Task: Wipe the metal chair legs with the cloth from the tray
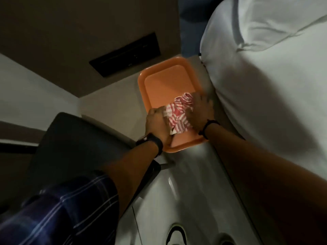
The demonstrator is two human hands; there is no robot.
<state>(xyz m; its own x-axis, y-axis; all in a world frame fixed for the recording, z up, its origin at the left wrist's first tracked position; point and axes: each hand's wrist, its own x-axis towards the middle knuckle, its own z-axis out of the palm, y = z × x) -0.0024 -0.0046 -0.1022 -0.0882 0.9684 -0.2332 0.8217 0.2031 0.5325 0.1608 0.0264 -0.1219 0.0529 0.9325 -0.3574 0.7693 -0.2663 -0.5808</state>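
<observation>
An orange tray lies on the pale floor beside the bed. On its near half sits a crumpled red-and-white striped cloth. My left hand grips the cloth's left edge, and my right hand presses on its right side with fingers curled into the fabric. A dark chair seat is at the lower left, with one metal leg showing just below my left wrist. The other legs are hidden under the seat.
A bed with white sheets fills the right side. A dark rectangular panel sits in the wall at upper left. My shoe shows at the bottom edge. The room is dim.
</observation>
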